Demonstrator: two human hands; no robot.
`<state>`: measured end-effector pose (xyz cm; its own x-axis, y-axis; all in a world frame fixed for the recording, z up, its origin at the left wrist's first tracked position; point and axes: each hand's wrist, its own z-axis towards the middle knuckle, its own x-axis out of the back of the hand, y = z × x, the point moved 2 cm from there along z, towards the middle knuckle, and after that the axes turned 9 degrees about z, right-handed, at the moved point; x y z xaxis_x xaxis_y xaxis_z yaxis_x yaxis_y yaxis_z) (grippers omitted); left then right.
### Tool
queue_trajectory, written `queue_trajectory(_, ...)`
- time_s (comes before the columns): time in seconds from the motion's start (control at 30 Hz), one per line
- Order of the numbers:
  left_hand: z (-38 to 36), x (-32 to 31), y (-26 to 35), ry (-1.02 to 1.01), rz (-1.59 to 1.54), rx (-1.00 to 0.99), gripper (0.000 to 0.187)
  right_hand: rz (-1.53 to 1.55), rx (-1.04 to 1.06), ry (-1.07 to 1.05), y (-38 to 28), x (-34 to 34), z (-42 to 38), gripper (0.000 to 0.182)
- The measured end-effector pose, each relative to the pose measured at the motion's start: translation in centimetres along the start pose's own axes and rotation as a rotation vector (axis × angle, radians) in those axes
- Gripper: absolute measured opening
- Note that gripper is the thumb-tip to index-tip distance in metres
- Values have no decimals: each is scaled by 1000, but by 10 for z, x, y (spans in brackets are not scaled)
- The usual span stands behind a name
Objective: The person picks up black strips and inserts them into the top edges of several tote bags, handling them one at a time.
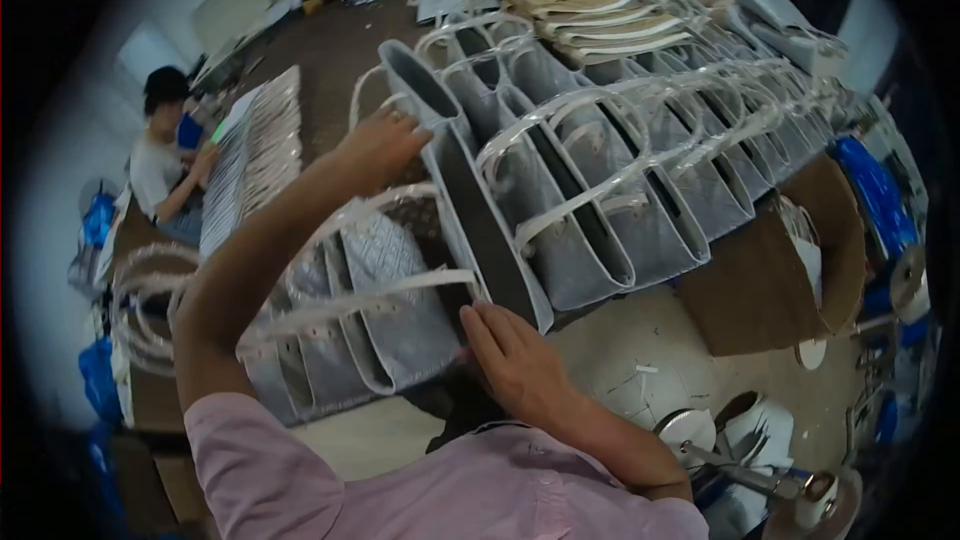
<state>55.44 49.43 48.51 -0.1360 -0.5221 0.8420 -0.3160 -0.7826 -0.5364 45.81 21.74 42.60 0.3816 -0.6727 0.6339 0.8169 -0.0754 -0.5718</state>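
Nearest, the right hand, fingers together, meets the grey bag at mid-frame, which looks light, slick and fairly stiff, best taken by its rim, and the left hand bends over its far end, though I can't tell whether either pinches.

Lane toward the tabletop's far edge
Passage runs between the left stack and bags; looped handles crowd the near edge.
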Motion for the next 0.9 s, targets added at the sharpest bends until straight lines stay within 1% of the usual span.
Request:
queue_trajectory(0.03,-9,21,4,-61,-89,105,40,131,157,23,-11,7,-6,45)
queue_trajectory(0.07,-20,51,17,-126,-127,236,37,269,240,-21,-23,20,-10,44)
queue_trajectory(0.1,-33,79,28,-195,-168,363,34,496,308,-100,-33,35,-13,43)
queue_trajectory(0.17,-80,116,48,-27,-265,352,33,911,417,-251,-49,65,-16,42)
queue_trajectory(0.23,-123,139,76,184,-357,409,31,1188,525,-317,-60,89,-20,39)
queue_trajectory(0.3,-165,172,124,99,-411,724,31,1352,586,-350,-62,106,-25,37)
queue_trajectory(0.33,-192,179,145,158,-474,743,33,1410,596,-364,-61,111,-27,36)
queue_trajectory(0.4,-248,166,208,426,-949,1273,28,1470,594,-405,-58,113,-28,33)
queue_trajectory(0.47,-315,113,286,709,-1159,1550,31,1503,605,-438,-58,111,-26,31)
queue_trajectory(0.5,-333,86,331,646,-1147,1909,34,1510,599,-451,-60,109,-24,30)
queue_trajectory(0.53,-353,55,382,557,-1175,2110,35,1514,591,-456,-61,105,-20,29)
queue_trajectory(0.57,-373,24,444,523,-1284,2281,36,1505,606,-470,-64,102,-17,28)
queue_trajectory(0.6,-377,2,499,493,-1457,2544,36,1489,617,-480,-63,99,-15,27)
queue_trajectory(0.63,-381,-21,548,418,-1717,2541,35,1451,620,-477,-60,97,-13,27)
queue_trajectory(0.67,-358,-12,560,399,-1798,2587,36,1396,594,-453,-54,93,-10,26)
queue_trajectory(0.7,-349,-15,570,332,-1804,2526,36,1319,534,-414,-43,85,-7,25)
queue_trajectory(0.73,-339,-23,575,264,-1809,2470,36,1222,416,-355,-30,73,-5,24)
queue_trajectory(0.77,-324,-23,565,290,-1863,2417,36,1097,233,-267,-14,62,-3,24)
queue_trajectory(0.8,-312,-19,552,303,-1881,2292,35,990,45,-174,6,52,1,23)
queue_trajectory(0.83,-302,-14,534,331,-1878,2176,34,919,-94,-103,28,47,7,23)
queue_trajectory(0.87,-290,-13,513,288,-1887,2073,34,897,-70,-90,49,44,15,23)
queue_trajectory(0.9,-280,-11,496,294,-1901,2046,34,895,-205,-4,72,45,18,24)
